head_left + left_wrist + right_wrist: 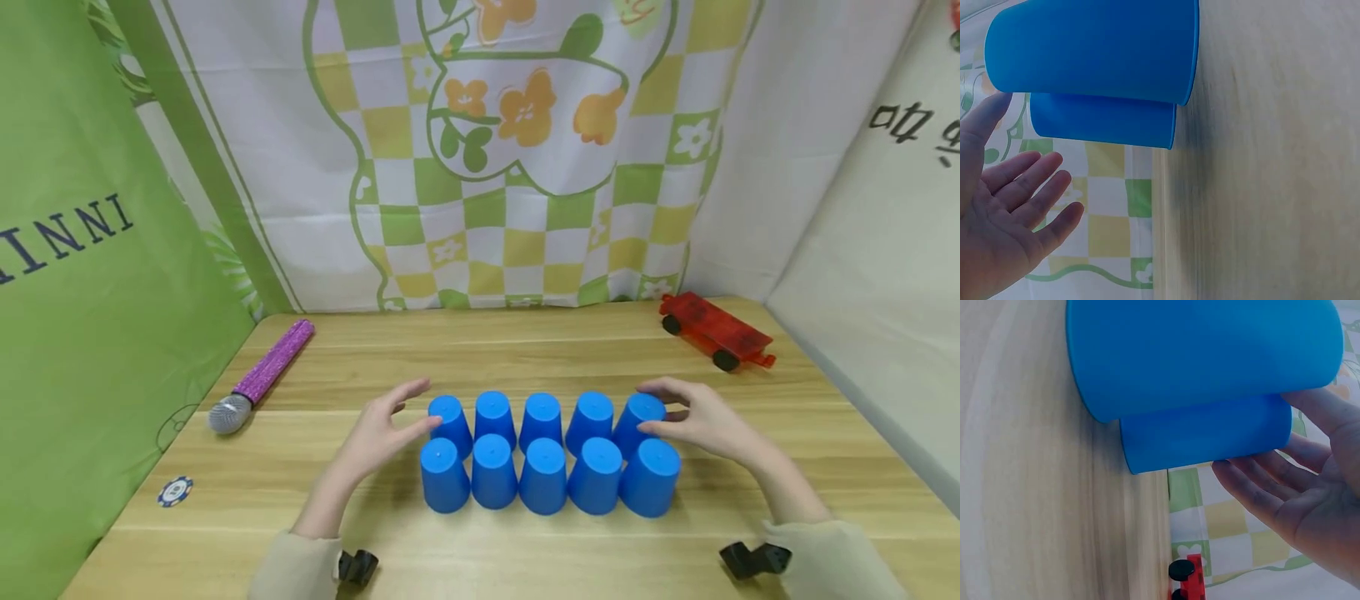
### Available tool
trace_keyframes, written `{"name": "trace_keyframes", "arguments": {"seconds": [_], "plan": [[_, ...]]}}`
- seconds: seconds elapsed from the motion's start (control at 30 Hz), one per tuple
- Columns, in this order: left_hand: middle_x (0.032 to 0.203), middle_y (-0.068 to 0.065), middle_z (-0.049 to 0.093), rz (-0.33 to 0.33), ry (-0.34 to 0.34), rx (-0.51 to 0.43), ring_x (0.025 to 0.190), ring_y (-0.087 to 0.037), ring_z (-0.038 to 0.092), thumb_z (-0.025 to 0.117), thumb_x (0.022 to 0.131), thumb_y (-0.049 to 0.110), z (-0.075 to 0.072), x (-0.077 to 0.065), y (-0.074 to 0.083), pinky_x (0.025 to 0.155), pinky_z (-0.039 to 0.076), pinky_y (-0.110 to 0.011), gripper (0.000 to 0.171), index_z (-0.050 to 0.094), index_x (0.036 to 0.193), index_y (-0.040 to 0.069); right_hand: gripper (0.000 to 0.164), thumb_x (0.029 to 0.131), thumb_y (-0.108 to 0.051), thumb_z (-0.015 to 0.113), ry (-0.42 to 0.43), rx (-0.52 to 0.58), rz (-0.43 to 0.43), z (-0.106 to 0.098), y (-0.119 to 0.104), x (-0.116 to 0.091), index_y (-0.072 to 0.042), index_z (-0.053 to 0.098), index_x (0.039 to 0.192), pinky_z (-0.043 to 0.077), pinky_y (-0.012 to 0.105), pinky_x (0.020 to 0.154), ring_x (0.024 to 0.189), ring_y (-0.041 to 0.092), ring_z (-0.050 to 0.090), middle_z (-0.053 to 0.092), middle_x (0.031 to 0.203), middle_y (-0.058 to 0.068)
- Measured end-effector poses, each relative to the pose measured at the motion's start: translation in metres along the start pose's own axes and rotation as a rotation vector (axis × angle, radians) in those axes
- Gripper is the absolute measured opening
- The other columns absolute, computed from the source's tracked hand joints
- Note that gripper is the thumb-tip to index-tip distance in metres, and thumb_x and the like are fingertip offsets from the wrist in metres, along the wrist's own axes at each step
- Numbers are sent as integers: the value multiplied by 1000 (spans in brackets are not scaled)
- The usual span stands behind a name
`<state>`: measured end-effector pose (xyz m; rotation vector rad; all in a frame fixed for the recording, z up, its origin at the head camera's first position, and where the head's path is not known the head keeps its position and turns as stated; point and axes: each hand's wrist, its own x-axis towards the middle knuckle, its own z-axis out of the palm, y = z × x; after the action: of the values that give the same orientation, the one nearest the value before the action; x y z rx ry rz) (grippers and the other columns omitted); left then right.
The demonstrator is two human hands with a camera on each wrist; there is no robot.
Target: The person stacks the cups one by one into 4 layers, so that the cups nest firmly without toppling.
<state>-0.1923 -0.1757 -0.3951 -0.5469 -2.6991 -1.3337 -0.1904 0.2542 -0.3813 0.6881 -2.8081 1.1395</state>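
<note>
Our right hand (693, 417) grasps the back-right cup (632, 429), thumb in front and fingers bent behind, while our left hand (386, 425) is released, its fingers loose and its thumb beside the back-left cup (453, 425). From the head view, we see ten blue cups (543, 479) upside down in two rows of five on a wood-grain table (495, 558). A glittery purple microphone (266, 372) lies at the left, a patterned chip (176, 492) nearer us, and a red toy car (716, 331) at the far right. Behind the table hangs a white curtain (483, 208) with green and yellow checks and orange flowers; a green cloth (75, 333) with dark lettering lines the left side, and a pale cloth (862, 275) with black characters the right.

From the left wrist, we see two cups overlapping, rims down on the boards, and our palm turned up, fingers apart; whether the thumb touches the nearer cup, we cannot tell.

From the right wrist, we see our fingers around the farther cup, the thumb partly hidden behind the nearer one. Below, a black wheel and red edge of the car show against the checks.
</note>
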Motion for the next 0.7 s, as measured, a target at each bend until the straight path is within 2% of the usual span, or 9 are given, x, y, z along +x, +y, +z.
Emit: {"name": "trace_keyframes", "arguments": {"seconds": [0.43,0.7], "plan": [[129,-10,59,5,-83,16,120,-27,55,70,84,36,0,11,2,102,45,-46,54,55,129,9,45,77,-18,77,30,-82,-4,-1,-5,2,6,61,111,58,40,72,96,36,62,65,105,21],[124,-8,62,-15,-121,14,113,-25,59,72,82,34,2,15,3,96,49,-46,52,58,125,8,45,77,-20,78,37,-162,-14,-19,-8,5,6,62,109,58,39,69,91,34,64,68,100,19]]}}
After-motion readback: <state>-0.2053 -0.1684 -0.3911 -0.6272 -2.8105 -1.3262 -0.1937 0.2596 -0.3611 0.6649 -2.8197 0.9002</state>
